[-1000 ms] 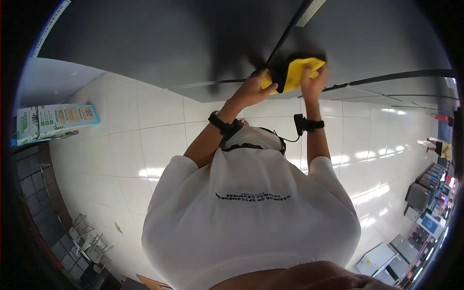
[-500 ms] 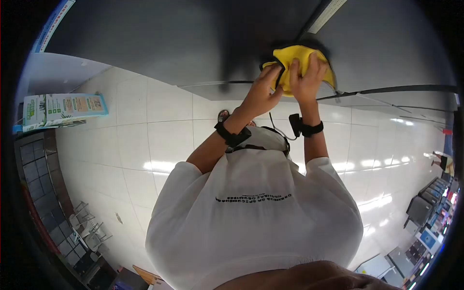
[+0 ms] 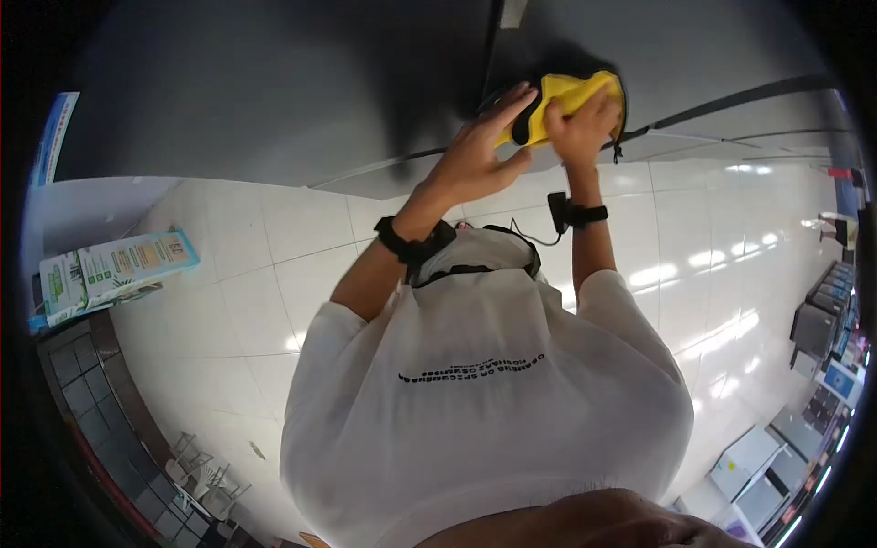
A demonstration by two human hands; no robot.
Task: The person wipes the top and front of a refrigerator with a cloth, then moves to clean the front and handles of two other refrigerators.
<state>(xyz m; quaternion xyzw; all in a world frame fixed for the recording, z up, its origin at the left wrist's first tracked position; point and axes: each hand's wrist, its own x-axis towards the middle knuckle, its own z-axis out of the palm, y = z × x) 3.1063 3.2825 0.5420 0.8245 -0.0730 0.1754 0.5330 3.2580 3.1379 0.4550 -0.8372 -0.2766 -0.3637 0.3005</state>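
Observation:
A yellow cloth [image 3: 566, 89] with dark edging lies bunched against a large dark grey panel [image 3: 274, 91], close to where its seams meet. My right hand [image 3: 585, 128] has its fingers bent into the cloth and presses it on the panel. Along the cloth's left edge is my left hand [image 3: 475, 160], fingers stretched out and thumb apart, fingertips over the dark edging. Each wrist wears a black strap with a small box, and a thin cable hangs by the right one.
A printed box [image 3: 119, 269] stands on the pale tiled floor [image 3: 237, 301] at left. White chairs [image 3: 206, 479] are at lower left. Several appliances [image 3: 767, 466] line the right side, and another person's legs [image 3: 836, 228] show at far right.
The view has turned a little. My left hand has straightened its fingers and shifted left off much of the cloth, while my right hand stays on it with fingers more curled.

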